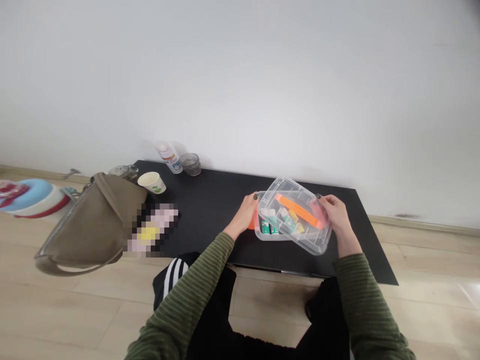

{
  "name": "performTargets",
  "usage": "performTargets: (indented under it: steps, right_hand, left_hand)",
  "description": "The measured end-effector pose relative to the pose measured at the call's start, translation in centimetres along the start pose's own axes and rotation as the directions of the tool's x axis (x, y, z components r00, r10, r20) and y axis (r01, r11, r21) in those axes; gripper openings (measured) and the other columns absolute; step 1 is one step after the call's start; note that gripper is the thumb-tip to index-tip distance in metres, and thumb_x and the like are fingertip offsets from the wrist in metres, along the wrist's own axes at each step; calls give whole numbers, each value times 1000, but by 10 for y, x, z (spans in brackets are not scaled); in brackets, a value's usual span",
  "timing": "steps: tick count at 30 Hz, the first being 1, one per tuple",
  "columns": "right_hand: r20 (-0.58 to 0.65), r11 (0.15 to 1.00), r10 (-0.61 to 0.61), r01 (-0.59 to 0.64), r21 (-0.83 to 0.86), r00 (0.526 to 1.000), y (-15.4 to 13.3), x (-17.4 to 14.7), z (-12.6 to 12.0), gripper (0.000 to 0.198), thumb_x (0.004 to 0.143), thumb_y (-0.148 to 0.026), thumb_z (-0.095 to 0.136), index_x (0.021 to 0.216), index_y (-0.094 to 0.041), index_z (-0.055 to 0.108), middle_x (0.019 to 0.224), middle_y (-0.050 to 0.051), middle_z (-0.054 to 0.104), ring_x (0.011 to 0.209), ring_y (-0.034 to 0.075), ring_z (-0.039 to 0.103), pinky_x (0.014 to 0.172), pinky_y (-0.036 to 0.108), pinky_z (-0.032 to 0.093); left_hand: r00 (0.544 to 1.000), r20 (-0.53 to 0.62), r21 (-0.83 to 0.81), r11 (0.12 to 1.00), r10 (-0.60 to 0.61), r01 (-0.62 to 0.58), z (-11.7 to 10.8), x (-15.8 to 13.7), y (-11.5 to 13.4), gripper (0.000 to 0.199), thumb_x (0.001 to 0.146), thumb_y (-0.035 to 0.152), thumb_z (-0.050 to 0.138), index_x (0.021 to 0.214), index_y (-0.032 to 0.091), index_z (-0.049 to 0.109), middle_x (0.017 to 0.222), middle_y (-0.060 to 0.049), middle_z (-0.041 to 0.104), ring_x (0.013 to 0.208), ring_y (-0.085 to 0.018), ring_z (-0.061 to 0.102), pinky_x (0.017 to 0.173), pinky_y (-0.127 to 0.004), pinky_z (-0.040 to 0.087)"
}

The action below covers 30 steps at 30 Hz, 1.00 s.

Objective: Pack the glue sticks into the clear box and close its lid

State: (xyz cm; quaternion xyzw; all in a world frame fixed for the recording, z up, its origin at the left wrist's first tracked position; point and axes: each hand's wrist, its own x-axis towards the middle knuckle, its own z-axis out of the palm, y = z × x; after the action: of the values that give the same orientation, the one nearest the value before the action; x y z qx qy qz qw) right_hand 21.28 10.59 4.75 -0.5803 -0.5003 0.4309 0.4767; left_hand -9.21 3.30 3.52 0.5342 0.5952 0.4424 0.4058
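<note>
A clear plastic box point(275, 237) with orange side clips stands on the black table. Inside it lie small green-and-white tubes point(268, 225) and a yellow item, partly seen through plastic. My left hand point(244, 215) is closed on the box's left side, by an orange clip. In my right hand point(335, 212) is the clear lid point(315, 245), gripped at its right edge. The lid has an orange handle point(300, 211) and is tilted and turned askew over the right part of the box. My right fingertips are partly hidden behind the lid.
On the black table point(210, 210), a paper cup point(152, 182), a spray can point(168, 156) and a dark glass bowl point(190, 164) stand at the left. A brown bag point(90, 225) leans at its left end. The white wall point(240, 90) rises behind.
</note>
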Motion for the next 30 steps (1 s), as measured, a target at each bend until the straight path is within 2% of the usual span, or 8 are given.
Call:
performTargets:
  steps: [5, 9, 12, 15, 21, 25, 30]
  right_hand:
    - [63, 975, -102, 113, -189, 993, 5, 2, 4, 42, 64, -57, 78, 75, -19, 67, 67, -1, 63, 59, 13, 52, 55, 25, 43]
    - [53, 885, -253, 253, -391, 966, 2, 5, 8, 36, 71, -55, 73, 79, -20, 72, 82, 4, 70, 75, 18, 59, 68, 30, 47]
    - [130, 847, -319, 344, -406, 939, -3, 6, 10, 31, 76, -49, 69, 92, -24, 76, 106, 7, 73, 99, 23, 63, 86, 37, 49]
    - [203, 855, -318, 372, -362, 926, -6, 8, 12, 30, 81, -46, 65, 100, -25, 76, 115, 6, 72, 106, 23, 63, 93, 40, 48]
    - [262, 786, -310, 401, -470, 914, -16, 11, 13, 32, 84, -46, 61, 105, -26, 76, 113, 6, 72, 102, 23, 63, 90, 39, 48]
    - [279, 734, -325, 427, -529, 904, -23, 11, 16, 30, 86, -48, 58, 96, -26, 77, 106, 5, 73, 100, 23, 62, 85, 36, 46]
    - [234, 684, -314, 389, -617, 920, -25, 9, 18, 38, 85, -57, 57, 88, -24, 76, 93, 6, 70, 88, 22, 60, 74, 34, 43]
  left_hand:
    - [998, 17, -76, 996, 53, -52, 5, 3, -4, 49, 96, 49, 44, 133, 20, 58, 131, -12, 62, 127, -27, 52, 108, -42, 41]
    - [999, 24, -99, 994, 43, -41, 5, 3, -9, 51, 92, 44, 54, 138, 22, 52, 142, -10, 54, 134, -25, 47, 112, -40, 37]
    - [999, 40, -128, 991, 34, -28, 5, 4, -13, 50, 92, 41, 52, 139, 23, 51, 145, -9, 52, 136, -23, 46, 115, -38, 34]
    - [999, 39, -122, 992, 22, -17, 5, 4, -15, 50, 92, 40, 51, 140, 23, 50, 148, -9, 49, 139, -23, 42, 117, -39, 30]
    - [998, 60, -62, 998, 17, -13, 4, 5, -15, 55, 93, 38, 46, 145, 22, 45, 153, -9, 43, 143, -23, 38, 119, -38, 28]
    - [998, 69, -72, 997, -4, 9, 4, 6, -17, 59, 91, 35, 46, 148, 21, 42, 156, -8, 39, 144, -23, 35, 120, -38, 25]
    - [996, 85, -98, 995, 2, 6, 5, 8, -14, 61, 87, 29, 46, 147, 21, 44, 156, -7, 40, 146, -23, 32, 121, -38, 21]
